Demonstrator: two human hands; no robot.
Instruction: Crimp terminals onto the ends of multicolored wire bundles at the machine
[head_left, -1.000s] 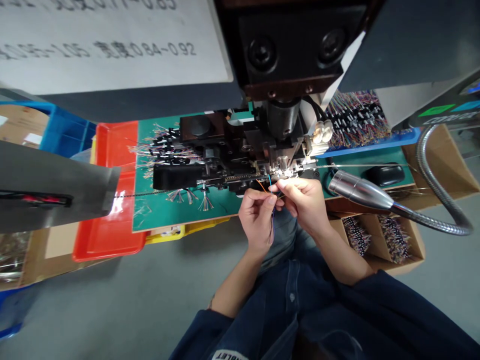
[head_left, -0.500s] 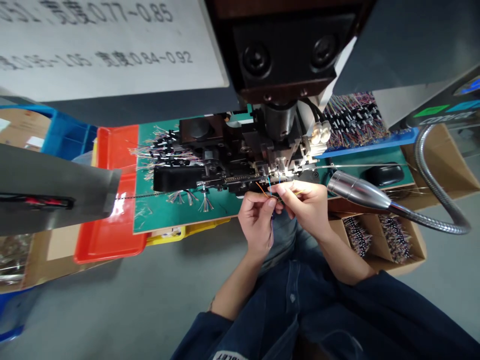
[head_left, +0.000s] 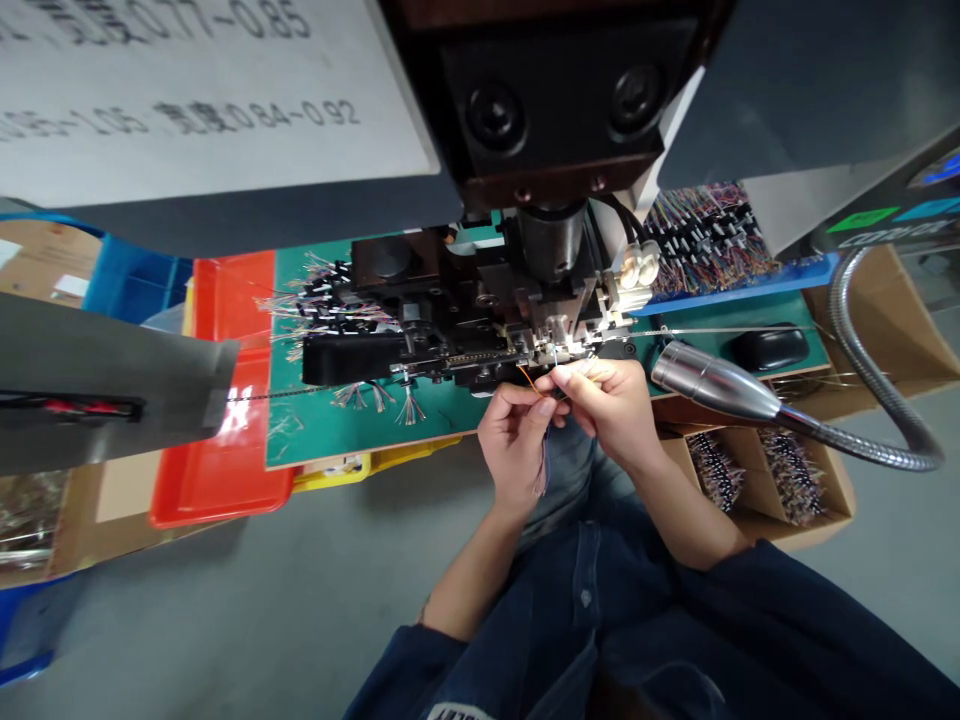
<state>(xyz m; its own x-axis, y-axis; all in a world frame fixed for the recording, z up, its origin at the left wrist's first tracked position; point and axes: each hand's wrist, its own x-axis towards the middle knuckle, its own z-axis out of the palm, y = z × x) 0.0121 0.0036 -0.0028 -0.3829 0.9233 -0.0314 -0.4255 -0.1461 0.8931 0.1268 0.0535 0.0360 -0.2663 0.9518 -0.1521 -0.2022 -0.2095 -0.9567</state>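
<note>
**Head view:** looking down past the person's lap at a crimping machine (head_left: 480, 310) on a green desk (head_left: 322, 440).

**Left hand (head_left: 516, 445):** fingers (head_left: 534, 402) pinched closed on a bundle of thin wires (head_left: 543, 465), whose blue and purple tails hang below the palm.

**Right hand (head_left: 611, 415):** fingers (head_left: 564, 380) clenched close beside the left ones, gripping the same wires; the exact hold is partly hidden.

**Wires:** between both hands, just in front of the machine's tooling; an orange strand (head_left: 529, 378) arcs up toward it, and a blue strand shows near the tooling.

**Terminal strip (head_left: 465, 358):** runs along the machine's front toward the tooling.

**Surroundings:** a lamp (head_left: 712, 382) lies to the right of the hands, above a cardboard box (head_left: 817, 510). A red tray (head_left: 225, 480) sits left of the desk.

**Handling (judgement):** thin strands splay easily, so a pinch near their ends, with both hands close together, should give the best control.
</note>
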